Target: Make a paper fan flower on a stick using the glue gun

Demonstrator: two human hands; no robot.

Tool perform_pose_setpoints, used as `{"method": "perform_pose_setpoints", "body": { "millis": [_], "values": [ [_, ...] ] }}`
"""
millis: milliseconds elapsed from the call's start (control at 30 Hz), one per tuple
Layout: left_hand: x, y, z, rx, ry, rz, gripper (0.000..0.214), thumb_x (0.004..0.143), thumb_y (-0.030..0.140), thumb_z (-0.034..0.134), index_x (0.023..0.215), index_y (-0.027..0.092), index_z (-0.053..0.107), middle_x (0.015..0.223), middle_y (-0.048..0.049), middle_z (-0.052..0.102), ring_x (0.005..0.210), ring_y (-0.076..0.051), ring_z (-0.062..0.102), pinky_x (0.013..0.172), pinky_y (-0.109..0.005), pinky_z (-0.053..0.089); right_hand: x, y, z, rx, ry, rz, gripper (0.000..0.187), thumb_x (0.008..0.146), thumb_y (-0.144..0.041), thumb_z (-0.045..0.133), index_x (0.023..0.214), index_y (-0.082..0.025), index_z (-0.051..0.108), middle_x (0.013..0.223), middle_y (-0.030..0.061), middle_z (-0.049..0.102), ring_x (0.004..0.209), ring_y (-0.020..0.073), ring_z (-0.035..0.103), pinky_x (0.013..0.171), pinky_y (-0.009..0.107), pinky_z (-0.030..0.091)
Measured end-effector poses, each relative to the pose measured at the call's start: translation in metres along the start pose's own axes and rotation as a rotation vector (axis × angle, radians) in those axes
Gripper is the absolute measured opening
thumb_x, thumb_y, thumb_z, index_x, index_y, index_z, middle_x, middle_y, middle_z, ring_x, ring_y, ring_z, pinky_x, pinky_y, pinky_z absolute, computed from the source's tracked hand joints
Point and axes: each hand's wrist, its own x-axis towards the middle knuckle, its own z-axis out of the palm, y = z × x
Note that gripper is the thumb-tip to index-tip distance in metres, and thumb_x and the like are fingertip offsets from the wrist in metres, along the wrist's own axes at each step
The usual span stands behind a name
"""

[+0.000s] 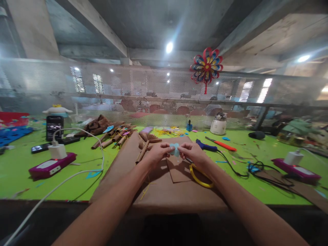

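A small light-blue paper flower shape (174,149) is pinched between my two hands above the brown paper. On its left edge, the thumb and fingers of my left hand (159,152) are closed. My right hand (191,153) grips the opposite edge. Below lies a folded piece of brown paper (178,172) on the large brown sheet (115,177). Yellow-handled scissors (201,177) rest beneath my right hand, their blades partly hidden. Left of my left hand is a pleated brown paper fan on a rolled stick (145,147).
Rolled brown paper tubes (119,136) are piled at the back left. A blue glue gun (206,146) and an orange-handled knife (224,145) lie to the right. Purple power strips (52,166) flank both sides, with a white cable (103,150) at left and black cord (263,171) at right.
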Motion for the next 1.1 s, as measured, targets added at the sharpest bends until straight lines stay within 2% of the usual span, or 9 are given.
{"method": "perform_pose_setpoints", "body": {
  "millis": [133,367,500,600,700,867,967,1100],
  "values": [
    [0.002,-0.001,-0.002,-0.013,-0.01,-0.001,0.02,0.064,0.032,0.072,0.067,0.014,0.063,0.075,-0.0056,0.059,0.068,-0.013,0.048,0.062,-0.026,0.034,-0.001,0.0,-0.001,-0.033,0.025,-0.042,0.033,0.065,-0.047,0.07,0.06,-0.017,0.058,0.05,-0.0036,0.054,0.045,0.0078,0.043,0.049,0.024,0.032],
    [0.001,0.0,-0.004,-0.065,-0.032,-0.044,0.012,0.065,0.027,0.068,0.066,0.016,0.063,0.073,-0.0037,0.057,0.067,-0.012,0.048,0.06,-0.024,0.035,-0.001,-0.002,-0.001,-0.055,0.021,-0.052,0.034,0.065,-0.048,0.07,0.058,-0.017,0.057,0.05,-0.003,0.054,0.046,0.0086,0.043,0.051,0.024,0.034],
    [0.0,-0.001,-0.003,-0.051,-0.069,-0.07,0.018,0.066,0.031,0.069,0.074,0.016,0.065,0.076,-0.004,0.059,0.068,-0.012,0.05,0.062,-0.024,0.036,-0.002,0.001,-0.002,-0.065,-0.013,-0.034,0.032,0.066,-0.046,0.07,0.061,-0.017,0.059,0.05,-0.0031,0.055,0.046,0.0085,0.044,0.051,0.024,0.035],
    [0.001,-0.004,-0.002,0.0,-0.045,-0.052,0.022,0.064,0.034,0.072,0.07,0.015,0.063,0.073,-0.0039,0.059,0.067,-0.011,0.049,0.062,-0.024,0.035,0.0,0.006,-0.003,-0.042,-0.037,-0.024,0.031,0.065,-0.045,0.072,0.064,-0.016,0.061,0.053,-0.0021,0.057,0.049,0.0095,0.048,0.053,0.024,0.037],
    [0.002,-0.006,-0.003,0.008,-0.032,-0.051,0.023,0.063,0.033,0.073,0.068,0.014,0.062,0.071,-0.003,0.058,0.064,-0.011,0.048,0.062,-0.025,0.036,0.003,0.01,-0.005,0.066,-0.055,0.033,0.034,0.068,-0.048,0.07,0.064,-0.015,0.061,0.055,-0.0006,0.058,0.051,0.0105,0.051,0.053,0.024,0.039],
    [0.002,-0.004,-0.003,-0.012,-0.048,-0.045,0.019,0.066,0.031,0.071,0.067,0.014,0.062,0.069,-0.0023,0.056,0.062,-0.01,0.047,0.061,-0.025,0.035,0.006,0.011,-0.007,0.253,-0.03,0.215,0.037,0.083,-0.049,0.053,0.071,-0.014,0.062,0.057,0.0036,0.061,0.048,0.0116,0.054,0.05,0.024,0.042],
    [0.0,0.0,-0.002,-0.033,-0.041,-0.027,0.016,0.067,0.029,0.069,0.067,0.015,0.061,0.068,-0.0021,0.055,0.061,-0.01,0.047,0.06,-0.025,0.035,0.005,0.013,-0.006,0.276,-0.048,0.248,0.037,0.087,-0.046,0.048,0.072,-0.015,0.06,0.058,0.0045,0.062,0.049,0.0127,0.056,0.05,0.024,0.044],
    [-0.001,0.003,-0.002,-0.015,-0.046,0.008,0.012,0.067,0.026,0.068,0.07,0.015,0.062,0.071,-0.0029,0.057,0.063,-0.01,0.049,0.061,-0.026,0.037,0.003,0.016,-0.004,0.18,-0.121,0.277,0.042,0.086,-0.051,0.048,0.073,-0.014,0.062,0.066,0.0074,0.066,0.056,0.0141,0.06,0.057,0.027,0.051]
  ]
}}
